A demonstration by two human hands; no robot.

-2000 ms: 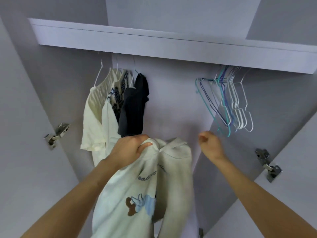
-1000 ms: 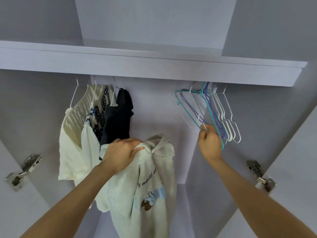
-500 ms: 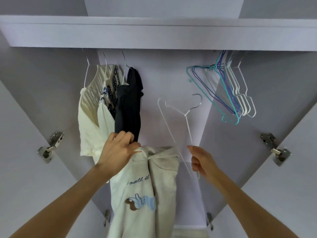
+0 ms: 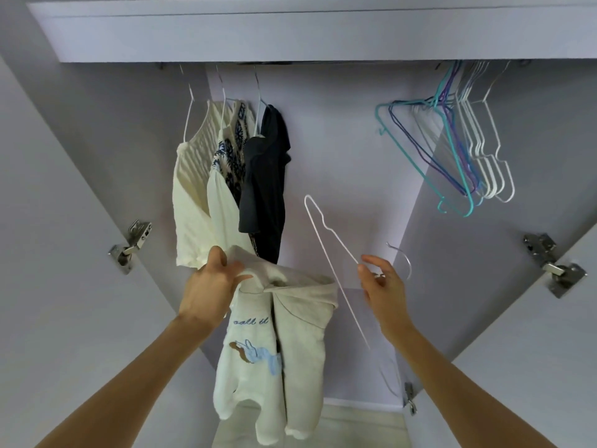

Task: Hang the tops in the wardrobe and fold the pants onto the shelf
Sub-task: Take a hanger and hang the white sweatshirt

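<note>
My left hand (image 4: 211,287) grips the collar of a cream hooded top (image 4: 274,337) with a small cartoon print, which hangs down in front of the open wardrobe. My right hand (image 4: 382,286) pinches a white wire hanger (image 4: 329,247) near its neck, just right of the top. The hanger is tilted, one shoulder pointing up and left, its hook (image 4: 402,260) curving behind my fingers. Three tops hang on the rail at the left: a cream one (image 4: 190,195), a blue-patterned white one (image 4: 229,169) and a dark navy one (image 4: 266,182).
Several bare hangers (image 4: 462,153), teal, purple and white, hang bunched at the rail's right end. A shelf (image 4: 290,30) runs across above the rail. Both doors stand open, with metal hinges at the left (image 4: 132,244) and at the right (image 4: 552,263).
My right hand went up to the bunch of bare hangers, took a white one off the rail and brought it down beside the top. My left hand shifted its grip on the collar.
</note>
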